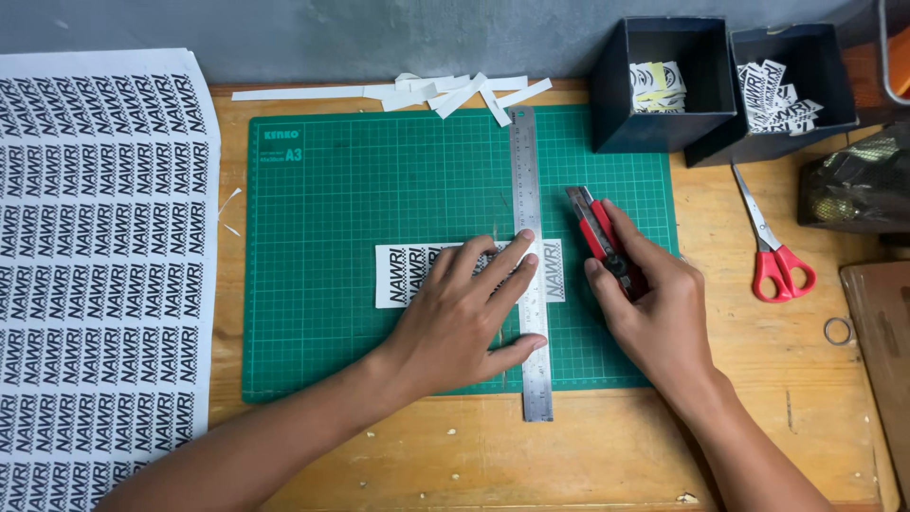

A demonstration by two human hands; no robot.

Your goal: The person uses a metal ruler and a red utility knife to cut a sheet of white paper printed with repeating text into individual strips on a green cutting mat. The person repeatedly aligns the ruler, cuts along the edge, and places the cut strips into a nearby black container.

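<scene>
Looks like a small home craft workshop for cutting stickers. Wooden bench (739, 398) against a grey wall, green cutting mat (379, 190) under the fingers (493, 261), steel ruler (531, 171) running up past them. Printed sticker sheet (95, 265) well off to their left, paper offcuts (445, 93) above, two dark boxes (664, 85) of cut stickers and red scissors (773, 251) to their right.
</scene>
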